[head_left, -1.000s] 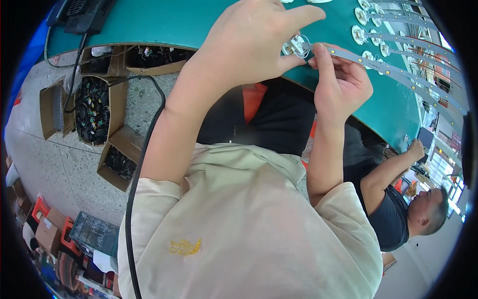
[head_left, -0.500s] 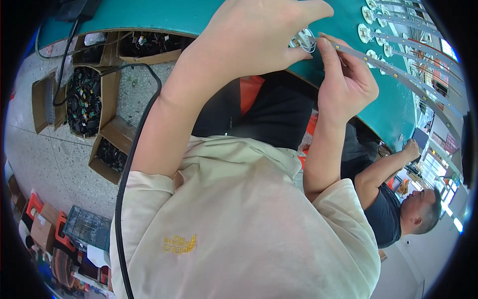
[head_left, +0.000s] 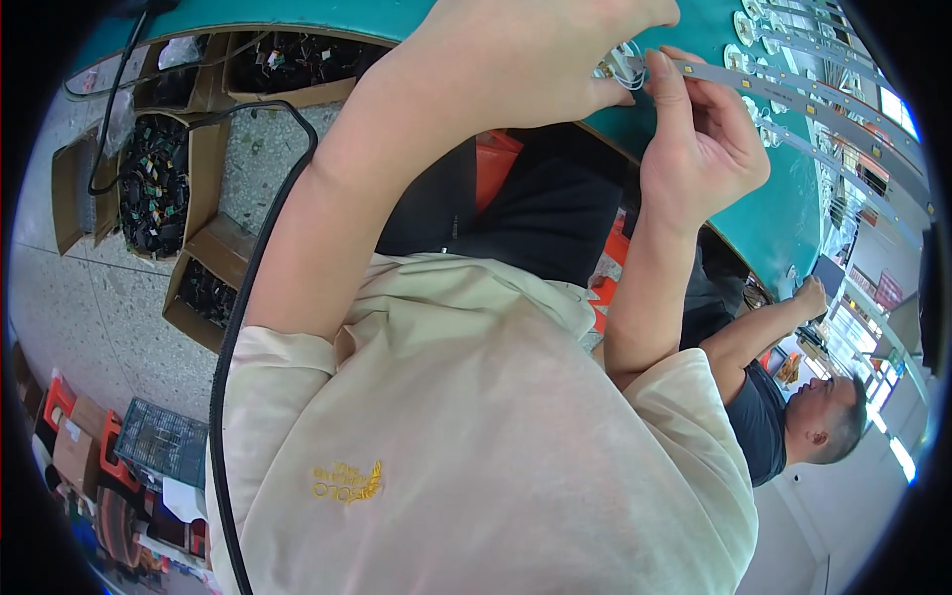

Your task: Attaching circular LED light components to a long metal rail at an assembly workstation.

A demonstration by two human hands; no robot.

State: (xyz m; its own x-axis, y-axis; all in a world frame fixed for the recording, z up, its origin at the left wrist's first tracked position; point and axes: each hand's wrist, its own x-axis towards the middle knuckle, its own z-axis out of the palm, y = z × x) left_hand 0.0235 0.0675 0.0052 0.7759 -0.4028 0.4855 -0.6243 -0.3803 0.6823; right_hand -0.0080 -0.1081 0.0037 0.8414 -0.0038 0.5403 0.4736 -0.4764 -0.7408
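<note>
Over the green table, my left hand [head_left: 550,59] has its thumb and fingers around a small white part with looped white wires [head_left: 623,67]. Its palm side and some fingertips are hidden. Close beside it, my right hand [head_left: 706,149] pinches the near end of a narrow grey LED strip [head_left: 764,87] between thumb and forefinger. That strip stretches away to the right, dotted with small yellowish LEDs. The pinched end almost meets the wired part; whether they touch I cannot tell.
More LED strips with round white ends [head_left: 739,58] lie on the green table [head_left: 297,18] at the right. Cardboard boxes [head_left: 203,178] of dark wired parts stand at the left. A black cable [head_left: 260,238] runs past my left arm. Another person [head_left: 759,397] sits at the right.
Both hands have shifted slightly right in the picture, together with the strip and the wired part. My grip looks the same. The surroundings have shifted a little with the view.
</note>
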